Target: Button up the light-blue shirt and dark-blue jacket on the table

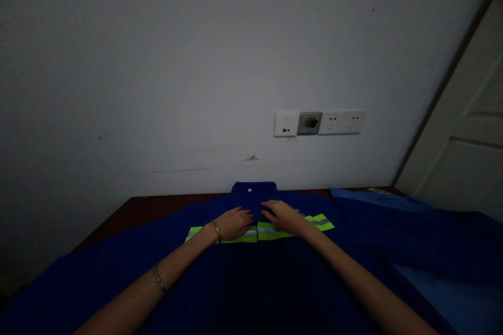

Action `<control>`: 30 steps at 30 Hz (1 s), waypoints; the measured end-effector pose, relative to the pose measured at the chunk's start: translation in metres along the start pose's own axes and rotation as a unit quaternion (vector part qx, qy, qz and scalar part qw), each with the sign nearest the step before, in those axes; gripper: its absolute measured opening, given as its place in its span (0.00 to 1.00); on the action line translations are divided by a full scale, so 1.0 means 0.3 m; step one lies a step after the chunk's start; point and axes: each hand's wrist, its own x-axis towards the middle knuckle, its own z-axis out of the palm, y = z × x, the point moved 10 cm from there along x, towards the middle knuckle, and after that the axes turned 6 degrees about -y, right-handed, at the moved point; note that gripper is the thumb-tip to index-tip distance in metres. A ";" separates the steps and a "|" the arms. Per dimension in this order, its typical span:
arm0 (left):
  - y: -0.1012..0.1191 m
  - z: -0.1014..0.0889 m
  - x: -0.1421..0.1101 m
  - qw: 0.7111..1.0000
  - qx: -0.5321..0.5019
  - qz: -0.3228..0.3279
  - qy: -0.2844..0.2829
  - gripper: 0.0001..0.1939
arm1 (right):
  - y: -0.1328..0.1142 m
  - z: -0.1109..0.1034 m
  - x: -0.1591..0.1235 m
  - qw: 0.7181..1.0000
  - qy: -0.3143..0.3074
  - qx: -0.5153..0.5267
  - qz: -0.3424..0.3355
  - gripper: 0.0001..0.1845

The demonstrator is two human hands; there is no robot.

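Observation:
A dark blue work jacket [157,261] lies spread out, its collar [254,187] toward the wall and its sleeves out to both sides. Across its chest run yellow-green reflective strips [271,232], parted at the front opening. My left hand [234,223] rests on the cloth left of that opening, fingers stretched out over the strip. On the other side, my right hand [283,215] lies on the jacket with its fingers slightly bent and the thumb apart. Neither hand visibly holds anything. The lower part of the jacket is in deep shadow.
Beneath the jacket is a dark reddish-brown tabletop [135,208], set against a pale wall [176,89]. Wall sockets [341,122] sit above the table. Lighter blue cloth [377,199] lies at the right. A panelled door [471,131] stands at the far right.

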 end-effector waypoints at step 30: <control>-0.037 0.128 -0.081 0.997 -0.046 -0.058 0.003 0.26 | -0.070 0.202 -0.159 0.998 -0.041 -0.042 -0.007 0.32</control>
